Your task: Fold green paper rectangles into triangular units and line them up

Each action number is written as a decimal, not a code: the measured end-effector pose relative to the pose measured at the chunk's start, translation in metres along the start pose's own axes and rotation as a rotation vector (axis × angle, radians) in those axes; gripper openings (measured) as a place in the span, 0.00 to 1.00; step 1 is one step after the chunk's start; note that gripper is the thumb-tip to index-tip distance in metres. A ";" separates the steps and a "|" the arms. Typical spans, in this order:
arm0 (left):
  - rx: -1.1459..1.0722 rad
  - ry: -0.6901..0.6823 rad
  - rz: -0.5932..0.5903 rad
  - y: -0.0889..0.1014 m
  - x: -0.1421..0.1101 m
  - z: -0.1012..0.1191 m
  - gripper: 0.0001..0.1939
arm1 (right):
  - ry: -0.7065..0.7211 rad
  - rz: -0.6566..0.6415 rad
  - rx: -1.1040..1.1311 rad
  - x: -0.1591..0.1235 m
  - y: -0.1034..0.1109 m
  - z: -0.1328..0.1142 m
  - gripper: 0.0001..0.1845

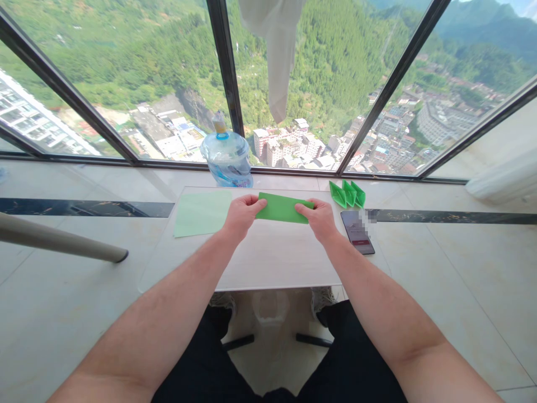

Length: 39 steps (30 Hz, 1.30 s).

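A green strip of folded paper (282, 207) is stretched between my two hands, held above the white table (285, 257). My left hand (243, 214) pinches its left end, thumb on the near face. At the opposite end my right hand (319, 217) grips in the same way, with the fingers behind the paper hidden. Pale green sheets (201, 214) lie flat on the table, left of my left hand. Several folded green paper pieces (347, 194) stand at the table's far right corner, beyond my right hand.
A phone (357, 232) lies near the table's right edge. Behind the table, a large water bottle (227, 159) stands by the window. A grey pole (62, 238) reaches in from the left. My shoes (322, 299) are under the near edge.
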State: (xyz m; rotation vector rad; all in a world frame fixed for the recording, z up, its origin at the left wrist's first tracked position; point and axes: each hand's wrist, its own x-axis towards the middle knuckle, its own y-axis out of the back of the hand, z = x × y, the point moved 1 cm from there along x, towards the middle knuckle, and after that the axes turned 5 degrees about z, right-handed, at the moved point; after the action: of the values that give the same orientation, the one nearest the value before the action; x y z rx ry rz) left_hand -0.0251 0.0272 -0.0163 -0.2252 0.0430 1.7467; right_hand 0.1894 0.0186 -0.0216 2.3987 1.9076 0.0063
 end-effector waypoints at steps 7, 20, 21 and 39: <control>0.017 -0.018 0.014 0.001 0.002 -0.002 0.18 | -0.006 -0.007 0.022 0.001 -0.001 0.002 0.16; 0.044 -0.041 0.015 0.001 0.003 -0.003 0.16 | 0.006 -0.011 0.021 0.002 -0.001 0.004 0.16; 0.042 -0.039 0.016 0.001 0.003 -0.003 0.16 | 0.007 -0.011 0.024 0.002 -0.001 0.003 0.16; 0.064 -0.052 0.057 0.000 0.001 0.000 0.15 | 0.020 -0.005 -0.019 0.000 -0.002 0.002 0.16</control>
State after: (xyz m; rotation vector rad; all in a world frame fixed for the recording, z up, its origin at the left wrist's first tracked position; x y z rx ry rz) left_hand -0.0255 0.0286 -0.0167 -0.1327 0.0677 1.8043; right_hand 0.1875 0.0187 -0.0236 2.3901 1.9132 0.0480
